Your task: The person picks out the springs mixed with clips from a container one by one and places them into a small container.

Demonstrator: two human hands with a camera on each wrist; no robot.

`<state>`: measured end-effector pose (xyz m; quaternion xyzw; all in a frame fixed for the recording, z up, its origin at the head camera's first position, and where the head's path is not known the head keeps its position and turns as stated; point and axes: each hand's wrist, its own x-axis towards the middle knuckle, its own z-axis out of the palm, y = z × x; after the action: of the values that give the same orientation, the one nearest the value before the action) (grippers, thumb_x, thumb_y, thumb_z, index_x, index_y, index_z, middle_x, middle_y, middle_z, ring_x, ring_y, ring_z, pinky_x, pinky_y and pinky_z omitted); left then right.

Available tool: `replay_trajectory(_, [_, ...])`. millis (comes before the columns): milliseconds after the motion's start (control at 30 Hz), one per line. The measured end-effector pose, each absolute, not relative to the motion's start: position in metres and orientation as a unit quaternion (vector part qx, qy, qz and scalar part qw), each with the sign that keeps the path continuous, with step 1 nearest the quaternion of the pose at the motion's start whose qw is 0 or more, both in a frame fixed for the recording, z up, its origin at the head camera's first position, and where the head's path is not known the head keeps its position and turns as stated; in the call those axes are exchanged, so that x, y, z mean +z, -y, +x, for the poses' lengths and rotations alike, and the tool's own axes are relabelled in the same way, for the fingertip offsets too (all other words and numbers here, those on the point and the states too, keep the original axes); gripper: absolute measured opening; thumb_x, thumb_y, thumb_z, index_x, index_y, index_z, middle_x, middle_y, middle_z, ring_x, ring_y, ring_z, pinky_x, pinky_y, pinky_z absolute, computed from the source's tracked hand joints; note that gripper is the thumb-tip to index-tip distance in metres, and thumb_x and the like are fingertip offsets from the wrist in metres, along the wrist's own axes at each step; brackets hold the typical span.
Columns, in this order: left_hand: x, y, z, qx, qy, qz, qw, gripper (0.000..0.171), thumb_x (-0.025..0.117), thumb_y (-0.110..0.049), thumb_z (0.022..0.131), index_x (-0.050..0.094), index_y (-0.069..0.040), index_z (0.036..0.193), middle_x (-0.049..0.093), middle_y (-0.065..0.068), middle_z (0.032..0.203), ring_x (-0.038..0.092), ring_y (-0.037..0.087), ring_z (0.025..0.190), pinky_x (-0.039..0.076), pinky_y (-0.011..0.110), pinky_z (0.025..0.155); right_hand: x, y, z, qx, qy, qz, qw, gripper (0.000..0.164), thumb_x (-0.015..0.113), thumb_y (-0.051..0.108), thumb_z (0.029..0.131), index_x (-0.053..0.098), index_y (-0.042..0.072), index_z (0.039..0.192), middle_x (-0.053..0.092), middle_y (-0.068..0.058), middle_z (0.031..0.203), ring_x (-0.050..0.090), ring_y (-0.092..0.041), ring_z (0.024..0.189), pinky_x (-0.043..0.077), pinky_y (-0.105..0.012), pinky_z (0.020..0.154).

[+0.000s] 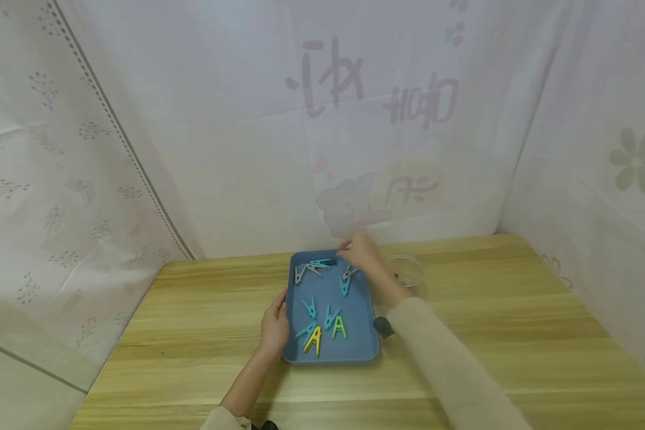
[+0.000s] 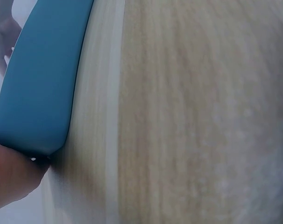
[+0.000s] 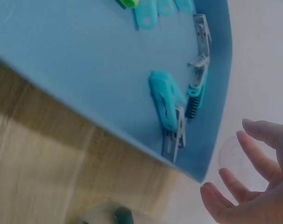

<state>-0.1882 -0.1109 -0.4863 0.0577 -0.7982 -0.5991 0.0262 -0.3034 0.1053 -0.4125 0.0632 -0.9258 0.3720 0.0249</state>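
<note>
A blue tray (image 1: 361, 322) lies on the table in the head view. My left hand (image 1: 275, 327) holds its left side, and part of that hand (image 2: 13, 177) shows at the tray's edge in the left wrist view. Above the far right corner of the tray is my right hand (image 1: 361, 251); its fingers (image 3: 260, 161) are spread with nothing between them. Inside the tray lie a yellow clothespin (image 1: 313, 341), a green clothespin (image 1: 338, 328), several turquoise clothespins (image 1: 310, 307) and several grey clothespins (image 1: 299, 275). One far turquoise clothespin lies against a black coil-like piece (image 3: 192, 107).
A clear round dish (image 1: 420, 272) stands on the table to the right of the tray, partly behind my right forearm. Wooden tabletop (image 1: 204, 322) extends on both sides. Printed white curtains (image 1: 236, 149) hang behind and at the sides.
</note>
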Motion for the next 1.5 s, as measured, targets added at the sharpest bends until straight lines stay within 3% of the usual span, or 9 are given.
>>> replay_trajectory(200, [-0.485, 0.111, -0.189, -0.602, 0.796, 0.048, 0.032, 0.044, 0.033, -0.001, 0.107, 0.039, 0.006, 0.15, 0.039, 0.026, 0.155, 0.029, 0.044, 0.146, 0.027, 0.057, 0.12, -0.422, -0.099, -0.308, 0.348, 0.936, 0.037, 0.029, 0.016, 0.074, 0.017, 0.089, 0.077, 0.006, 0.101, 0.071, -0.015, 0.119, 0.064, -0.036, 0.108, 0.052, -0.051, 0.095])
replay_trajectory(333, [-0.485, 0.111, -0.189, -0.601, 0.797, 0.047, 0.034, 0.044, 0.033, -0.001, 0.107, 0.039, 0.006, 0.149, 0.039, 0.026, 0.155, 0.03, 0.043, 0.146, 0.027, 0.056, 0.119, -0.427, -0.094, -0.309, 0.323, 0.945, 0.027, 0.032, 0.015, 0.074, 0.019, 0.089, 0.077, 0.009, 0.1, 0.066, -0.016, 0.125, 0.055, -0.044, 0.116, 0.045, -0.056, 0.1])
replay_trajectory(533, [-0.485, 0.111, -0.188, -0.6, 0.798, 0.051, 0.034, 0.043, 0.033, -0.002, 0.107, 0.04, 0.006, 0.149, 0.039, 0.025, 0.155, 0.03, 0.043, 0.146, 0.027, 0.056, 0.12, -0.434, -0.086, -0.31, 0.305, 0.951, 0.005, 0.053, 0.016, 0.072, 0.02, 0.09, 0.075, 0.009, 0.101, 0.056, -0.02, 0.123, 0.045, -0.039, 0.118, 0.039, -0.052, 0.102])
replay_trajectory(833, [-0.485, 0.11, -0.187, -0.6, 0.798, 0.05, 0.033, 0.043, 0.034, -0.002, 0.107, 0.04, 0.006, 0.149, 0.039, 0.025, 0.155, 0.03, 0.043, 0.146, 0.027, 0.056, 0.12, -0.447, -0.08, -0.316, 0.357, 0.933, 0.026, 0.05, 0.015, 0.07, 0.005, 0.089, 0.071, -0.002, 0.102, 0.065, -0.02, 0.113, 0.061, -0.037, 0.107, 0.054, -0.046, 0.093])
replay_trajectory(1267, [-0.489, 0.109, -0.189, -0.598, 0.799, 0.044, 0.037, 0.043, 0.034, -0.002, 0.107, 0.04, 0.006, 0.149, 0.039, 0.025, 0.155, 0.03, 0.043, 0.146, 0.027, 0.056, 0.12, -0.459, -0.079, -0.324, 0.301, 0.953, 0.024, -0.005, 0.019, 0.068, 0.007, 0.092, 0.071, -0.003, 0.107, 0.071, -0.018, 0.112, 0.066, -0.035, 0.108, 0.057, -0.045, 0.093])
replay_trajectory(1500, [-0.49, 0.111, -0.188, -0.605, 0.795, 0.041, 0.028, 0.044, 0.033, -0.002, 0.107, 0.038, 0.005, 0.151, 0.037, 0.025, 0.156, 0.029, 0.043, 0.147, 0.027, 0.056, 0.12, -0.466, -0.075, -0.327, 0.298, 0.954, 0.032, 0.002, 0.012, 0.073, 0.008, 0.089, 0.073, -0.002, 0.096, 0.073, -0.015, 0.103, 0.069, -0.031, 0.097, 0.06, -0.041, 0.084])
